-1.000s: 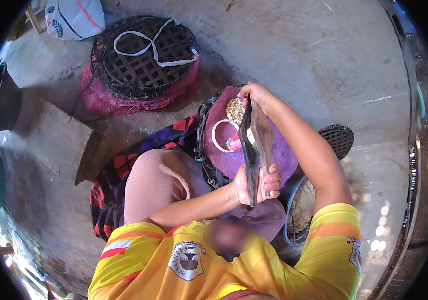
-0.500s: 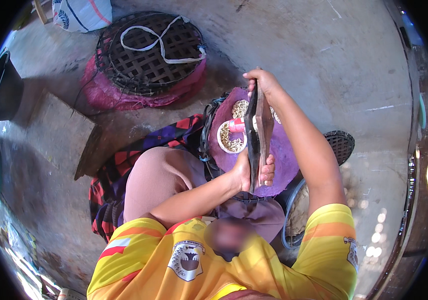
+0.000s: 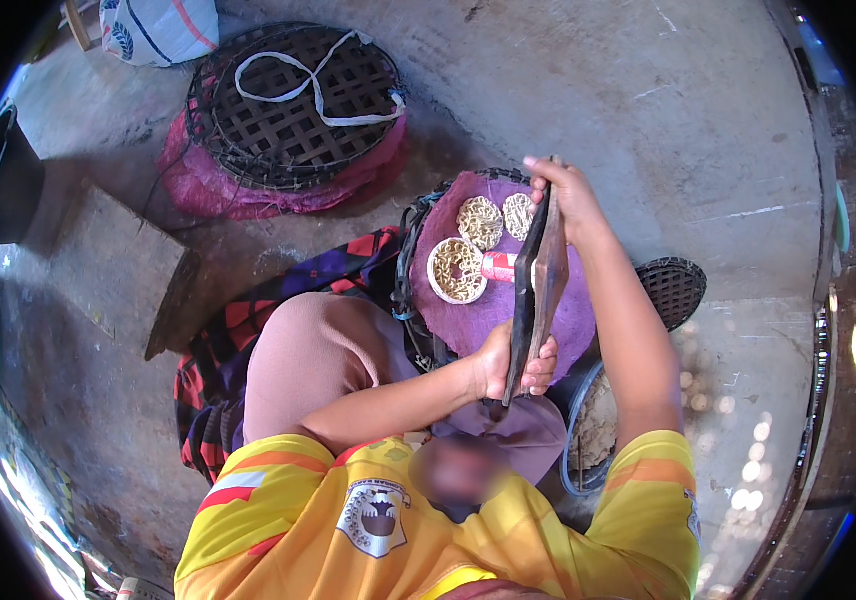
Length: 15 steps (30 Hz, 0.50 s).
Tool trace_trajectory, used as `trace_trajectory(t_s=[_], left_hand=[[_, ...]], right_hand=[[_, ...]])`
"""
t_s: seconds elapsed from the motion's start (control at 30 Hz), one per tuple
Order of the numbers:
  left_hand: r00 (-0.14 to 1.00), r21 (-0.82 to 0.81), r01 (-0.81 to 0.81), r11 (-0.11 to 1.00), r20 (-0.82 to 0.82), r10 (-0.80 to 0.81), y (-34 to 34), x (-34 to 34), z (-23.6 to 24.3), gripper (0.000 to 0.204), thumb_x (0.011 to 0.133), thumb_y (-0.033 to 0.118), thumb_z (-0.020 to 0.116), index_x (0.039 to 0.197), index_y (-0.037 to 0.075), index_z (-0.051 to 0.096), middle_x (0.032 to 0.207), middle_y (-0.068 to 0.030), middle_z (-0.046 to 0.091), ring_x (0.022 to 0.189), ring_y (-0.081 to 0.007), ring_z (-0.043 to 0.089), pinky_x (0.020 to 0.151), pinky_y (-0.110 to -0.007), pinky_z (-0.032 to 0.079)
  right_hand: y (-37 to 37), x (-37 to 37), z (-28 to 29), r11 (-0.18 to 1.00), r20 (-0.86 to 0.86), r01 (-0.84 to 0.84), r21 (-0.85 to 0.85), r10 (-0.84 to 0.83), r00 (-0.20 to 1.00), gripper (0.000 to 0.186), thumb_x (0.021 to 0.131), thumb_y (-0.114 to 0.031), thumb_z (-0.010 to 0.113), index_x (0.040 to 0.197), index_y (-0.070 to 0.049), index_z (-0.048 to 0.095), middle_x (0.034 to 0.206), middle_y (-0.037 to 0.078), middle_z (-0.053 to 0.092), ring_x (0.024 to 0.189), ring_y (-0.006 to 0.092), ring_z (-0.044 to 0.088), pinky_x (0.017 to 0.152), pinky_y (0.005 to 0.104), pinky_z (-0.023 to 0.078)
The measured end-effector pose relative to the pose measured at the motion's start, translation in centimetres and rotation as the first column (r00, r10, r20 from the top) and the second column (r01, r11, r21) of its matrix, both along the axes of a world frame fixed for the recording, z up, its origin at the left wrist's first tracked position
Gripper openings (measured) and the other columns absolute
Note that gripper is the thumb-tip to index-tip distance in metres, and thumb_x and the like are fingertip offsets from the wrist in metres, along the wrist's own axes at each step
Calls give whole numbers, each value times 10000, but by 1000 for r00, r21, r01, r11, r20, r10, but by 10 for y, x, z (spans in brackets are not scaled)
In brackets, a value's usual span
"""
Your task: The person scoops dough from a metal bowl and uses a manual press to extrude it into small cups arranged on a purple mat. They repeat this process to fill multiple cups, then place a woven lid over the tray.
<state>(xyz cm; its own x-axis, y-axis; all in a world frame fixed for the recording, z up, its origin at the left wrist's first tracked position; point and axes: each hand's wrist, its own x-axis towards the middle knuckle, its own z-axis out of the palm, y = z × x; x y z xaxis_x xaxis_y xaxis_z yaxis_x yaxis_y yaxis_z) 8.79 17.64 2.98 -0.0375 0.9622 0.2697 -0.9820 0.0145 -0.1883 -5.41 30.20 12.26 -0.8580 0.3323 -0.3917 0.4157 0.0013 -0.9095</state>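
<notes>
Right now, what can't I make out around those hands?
All in the head view:
Facing sides of the wooden boards: seen edge-on, so hidden.
Left hand: palm covered by the boards.
Red-and-white cylinder: right end hidden behind the boards.
Blue-rimmed bucket: right side behind the right arm.
Dark bucket: cut off by the fisheye rim.

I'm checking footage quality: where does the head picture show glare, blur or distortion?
In the head view, bright spots glare on the floor at right; a blur patch sits low centre; the right-hand floor edge bows; the held boards look fairly sharp.
</notes>
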Motion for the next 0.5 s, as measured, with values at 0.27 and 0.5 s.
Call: trace_trajectory(t_s=[0.27,0.5], left_hand=[[987,554,-83,828,162,-10,-7,-14,10,290,902,306,372,734,80,443,555,3,399,465,-119,413,539,-277,368],[989,459,-141,877,19,149,-28,-28,23,333,881,363,390,732,73,458,552,-5,400,462,-123,406,526,-279,360]], right_hand=[[-1,85,-64,779,-84,-60,-624,9,996,653,839,-631,405,1147,-61,489,931,160,610,769,224,606,695,346,518],[7,115,-122,749,-116,25,-662,-136,984,769,786,-698,401,1165,-33,477,987,165,598,847,239,596,759,357,493]])
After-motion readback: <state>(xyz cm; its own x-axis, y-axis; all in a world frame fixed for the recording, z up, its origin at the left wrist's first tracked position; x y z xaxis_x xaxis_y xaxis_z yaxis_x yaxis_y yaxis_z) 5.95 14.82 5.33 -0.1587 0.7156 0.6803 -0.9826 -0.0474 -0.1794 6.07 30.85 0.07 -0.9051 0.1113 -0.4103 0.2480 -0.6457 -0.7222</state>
